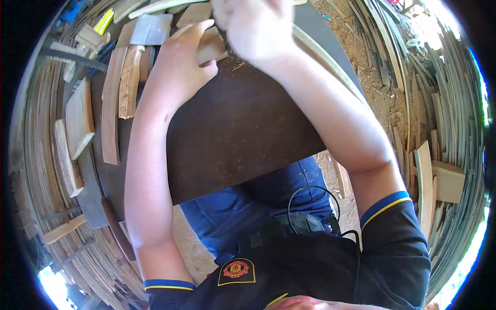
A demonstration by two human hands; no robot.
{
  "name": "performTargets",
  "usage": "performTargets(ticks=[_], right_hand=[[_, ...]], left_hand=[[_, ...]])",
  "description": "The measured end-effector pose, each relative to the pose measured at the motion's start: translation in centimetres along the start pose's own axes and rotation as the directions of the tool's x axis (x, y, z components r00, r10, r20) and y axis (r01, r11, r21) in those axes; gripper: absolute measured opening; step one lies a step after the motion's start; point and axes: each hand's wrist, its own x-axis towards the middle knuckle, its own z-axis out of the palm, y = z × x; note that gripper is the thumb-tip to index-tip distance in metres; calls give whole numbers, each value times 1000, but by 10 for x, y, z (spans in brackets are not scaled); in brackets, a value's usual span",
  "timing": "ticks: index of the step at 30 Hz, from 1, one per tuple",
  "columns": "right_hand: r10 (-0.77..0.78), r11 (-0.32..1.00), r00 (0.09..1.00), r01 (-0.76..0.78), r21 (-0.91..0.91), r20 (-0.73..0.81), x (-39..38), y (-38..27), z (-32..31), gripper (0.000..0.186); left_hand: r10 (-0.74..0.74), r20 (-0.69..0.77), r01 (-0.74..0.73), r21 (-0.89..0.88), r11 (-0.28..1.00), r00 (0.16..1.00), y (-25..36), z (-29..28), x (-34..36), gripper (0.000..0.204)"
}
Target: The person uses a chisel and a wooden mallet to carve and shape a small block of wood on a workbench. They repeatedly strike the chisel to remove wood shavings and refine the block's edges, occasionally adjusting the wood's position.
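My left hand is curled round a small pale wooden block at the far side of the dark table. Its thumb and forefinger lie on either side of the block, and the other fingers are mostly hidden. Just to the right, my right hand is smeared by motion above the table. Its fingers are blurred and partly cut off by the upper edge, so what it holds, if anything, does not show. Fine wood shavings lie beside the block.
Wooden strips and a grey metal plate lie left of my left forearm. A toothed saw blade juts in at the far left. Long thin slats are stacked along both sides. Sawdust covers the ground at right.
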Motion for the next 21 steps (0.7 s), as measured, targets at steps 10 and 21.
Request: performTargets(ticks=[10,21], right_hand=[[215,970,976,-215,116,15,-3,-26,0,33],[290,957,950,-292,6,-110,-4,-16,-1,26]], left_hand=[[26,-82,-20,68,997,996,-12,14,-7,64],[22,35,-18,-120,993,999,-5,1,0,59]])
